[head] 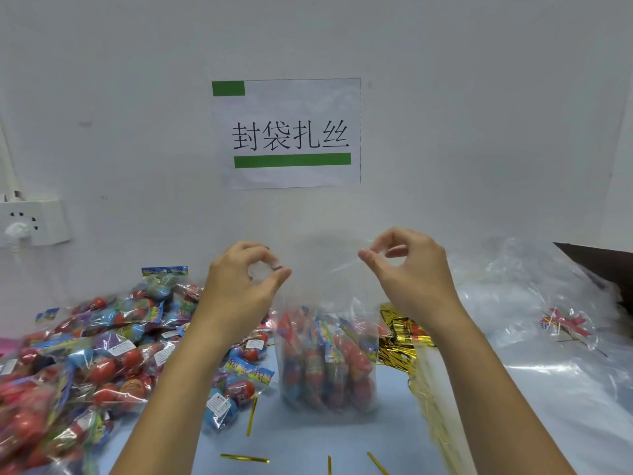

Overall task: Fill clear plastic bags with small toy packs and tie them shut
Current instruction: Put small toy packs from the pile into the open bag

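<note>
A clear plastic bag [327, 365] stands upright on the blue table in front of me, its lower half packed with several red and blue toy packs. My left hand [239, 286] pinches the left top edge of the bag between thumb and forefinger. On the other side, my right hand [411, 265] pinches the right top edge the same way. The bag's mouth is stretched between the two hands, above the packs. A big heap of loose toy packs [85, 354] lies to the left.
Gold twist ties [400, 341] lie in a bundle right of the bag, with single ties [245, 458] scattered near the front. A pile of empty clear bags [548, 320] covers the right side. A wall with a paper sign [287, 133] and a socket [34, 221] stands close behind.
</note>
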Demonstrator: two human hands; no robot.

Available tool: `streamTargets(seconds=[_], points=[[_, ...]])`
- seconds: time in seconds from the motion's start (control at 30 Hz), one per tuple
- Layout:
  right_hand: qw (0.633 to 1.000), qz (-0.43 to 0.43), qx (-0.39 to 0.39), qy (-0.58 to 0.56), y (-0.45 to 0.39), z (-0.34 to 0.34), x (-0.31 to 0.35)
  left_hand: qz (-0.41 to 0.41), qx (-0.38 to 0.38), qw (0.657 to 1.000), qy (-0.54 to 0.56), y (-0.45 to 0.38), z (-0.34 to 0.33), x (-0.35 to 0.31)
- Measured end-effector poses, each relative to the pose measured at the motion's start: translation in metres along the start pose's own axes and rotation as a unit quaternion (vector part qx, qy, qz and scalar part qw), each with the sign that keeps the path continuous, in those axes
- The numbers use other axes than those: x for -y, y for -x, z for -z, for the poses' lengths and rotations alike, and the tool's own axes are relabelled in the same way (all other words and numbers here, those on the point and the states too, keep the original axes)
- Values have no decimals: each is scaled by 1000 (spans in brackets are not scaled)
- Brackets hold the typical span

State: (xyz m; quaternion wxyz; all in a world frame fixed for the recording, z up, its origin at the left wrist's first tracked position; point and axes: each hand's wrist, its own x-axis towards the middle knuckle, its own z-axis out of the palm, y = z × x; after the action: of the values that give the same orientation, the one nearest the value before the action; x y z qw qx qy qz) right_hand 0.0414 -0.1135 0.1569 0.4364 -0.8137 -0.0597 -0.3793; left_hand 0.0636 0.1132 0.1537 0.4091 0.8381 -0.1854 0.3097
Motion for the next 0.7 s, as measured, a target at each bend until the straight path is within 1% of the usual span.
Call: streamTargets(seconds=[0.1, 0.27, 0.33, 0.43, 0.5, 0.6, 0.7], points=[[999, 21, 22, -19, 1, 0, 4, -2, 58, 998, 0, 2, -1, -6], [992, 65, 105, -16, 7, 0, 20, -18, 82, 996, -3, 2, -2, -16], [988, 67, 138, 15, 8, 0, 25, -21, 95, 995, 1, 3, -1, -19], [979, 44, 182, 82, 10, -1, 29, -33, 132, 991, -6, 6, 2, -23], [977, 28, 180, 114, 9, -1, 28, -39, 152, 988, -15, 6, 4, -25], [981, 10, 152, 123, 7, 3, 26, -41, 168, 985, -20, 5, 9, -23], [984, 0, 134, 117, 5, 7, 23, -39, 148, 988, -15, 4, 11, -22]])
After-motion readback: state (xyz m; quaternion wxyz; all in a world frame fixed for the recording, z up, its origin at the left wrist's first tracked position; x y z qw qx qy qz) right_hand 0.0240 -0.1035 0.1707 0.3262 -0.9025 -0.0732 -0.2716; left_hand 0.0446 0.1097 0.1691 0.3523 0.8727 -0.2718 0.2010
